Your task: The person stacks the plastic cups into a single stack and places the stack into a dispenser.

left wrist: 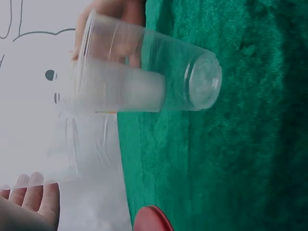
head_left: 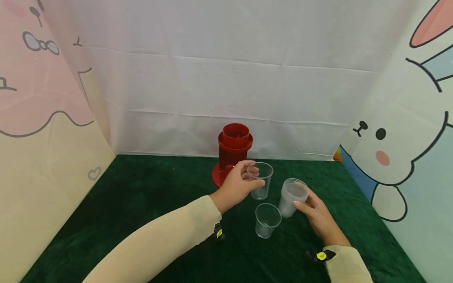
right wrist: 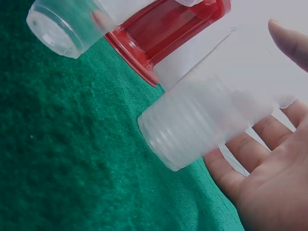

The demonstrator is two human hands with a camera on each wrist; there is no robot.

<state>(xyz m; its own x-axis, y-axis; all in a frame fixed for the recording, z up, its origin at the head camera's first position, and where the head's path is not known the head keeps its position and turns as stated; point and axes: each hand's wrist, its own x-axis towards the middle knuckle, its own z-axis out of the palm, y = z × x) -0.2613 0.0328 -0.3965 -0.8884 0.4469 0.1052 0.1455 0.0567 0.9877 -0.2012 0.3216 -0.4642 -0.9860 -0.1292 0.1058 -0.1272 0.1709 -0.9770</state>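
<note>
My left hand [head_left: 235, 186] grips a clear plastic cup [head_left: 261, 190] near its rim, with the thumb in front and the fingers behind. My right hand [head_left: 321, 219] holds a stack of nested clear cups [head_left: 291, 200], thumb on the near side. Between the hands and closer to me, a single clear cup [head_left: 267, 223] stands upright on the green cloth. In the left wrist view this cup [left wrist: 204, 82] partly overlaps the stack behind it. The right wrist view shows the stack [right wrist: 187, 125] between the thumb and fingers.
A red cylindrical stand [head_left: 233, 143] with a round base is just behind my left hand, partly hidden by it. Green cloth [head_left: 152, 196] covers the table. A white curtain [head_left: 226, 86] hangs along the back edge, and printed cartoon cloth [head_left: 400, 157] closes both sides.
</note>
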